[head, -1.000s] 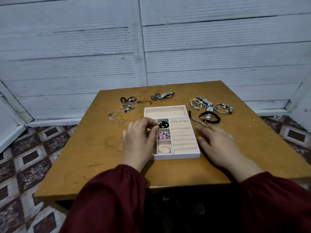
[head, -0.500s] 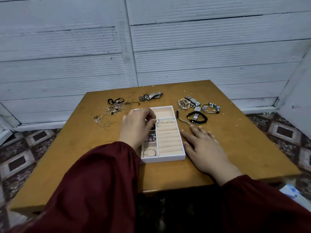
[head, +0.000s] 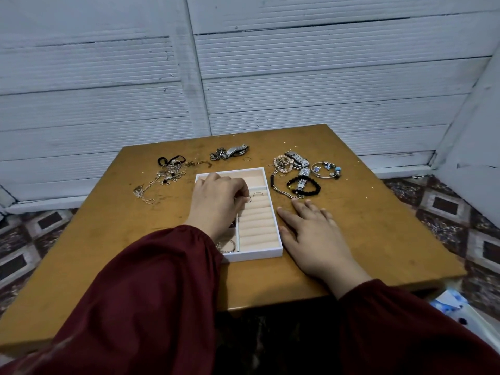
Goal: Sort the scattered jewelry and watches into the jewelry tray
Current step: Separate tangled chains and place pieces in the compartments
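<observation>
The white jewelry tray (head: 254,256) with beige lining lies mid-table. My left hand (head: 216,201) hovers over its left compartments, fingers curled, fingertips pinching a small ring (head: 248,199) at the top ring roll. A second ring (head: 258,194) sits beside it. My right hand (head: 311,234) rests flat on the table against the tray's right side. A bracelet (head: 227,247) lies in the tray's near left compartment. Loose on the table are a silver watch (head: 236,151), tangled necklaces (head: 167,173), another watch (head: 296,157), a black beaded bracelet (head: 315,186) and a charm bangle (head: 326,169).
The wooden table (head: 378,226) stands against a white slatted wall. A chain bracelet (head: 284,192) lies just beyond my right fingertips, and a tiny loose ring (head: 246,159) lies behind the tray. Patterned floor tiles show on both sides.
My left hand moved forward and right over the tray, from the small compartments to the top ring roll. My right hand stayed flat beside the tray. The camera shifted.
</observation>
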A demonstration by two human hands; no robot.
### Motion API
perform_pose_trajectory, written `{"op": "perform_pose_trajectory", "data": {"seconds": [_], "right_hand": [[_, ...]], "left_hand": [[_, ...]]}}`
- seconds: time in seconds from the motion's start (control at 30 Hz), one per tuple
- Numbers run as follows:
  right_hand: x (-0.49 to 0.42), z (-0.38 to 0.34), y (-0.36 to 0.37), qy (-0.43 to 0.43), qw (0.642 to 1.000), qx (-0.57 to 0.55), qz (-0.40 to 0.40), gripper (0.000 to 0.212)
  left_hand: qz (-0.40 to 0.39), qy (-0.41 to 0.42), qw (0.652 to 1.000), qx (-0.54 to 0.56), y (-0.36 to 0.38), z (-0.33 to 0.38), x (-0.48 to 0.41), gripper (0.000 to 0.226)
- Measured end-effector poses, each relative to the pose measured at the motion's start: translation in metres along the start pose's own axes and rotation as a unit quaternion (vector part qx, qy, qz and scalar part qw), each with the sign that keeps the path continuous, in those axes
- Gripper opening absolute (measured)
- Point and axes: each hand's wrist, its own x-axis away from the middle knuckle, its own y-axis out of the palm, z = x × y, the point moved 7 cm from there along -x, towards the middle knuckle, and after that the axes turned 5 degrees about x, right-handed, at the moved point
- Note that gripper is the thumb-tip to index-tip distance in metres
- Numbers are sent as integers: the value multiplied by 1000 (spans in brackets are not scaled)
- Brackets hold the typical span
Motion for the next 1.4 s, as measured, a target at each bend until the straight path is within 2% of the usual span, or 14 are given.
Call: {"op": "perform_pose_trajectory", "data": {"seconds": [0.47, 1.4], "right_hand": [[0, 0, 0, -3, 1000, -3, 5, 51], [1, 1, 0, -7, 1000, -7, 18, 50]], "left_hand": [[-28, -37, 996, -73, -1, 3, 2, 16], [-32, -32, 995, -94, 0, 7, 4, 15]]}}
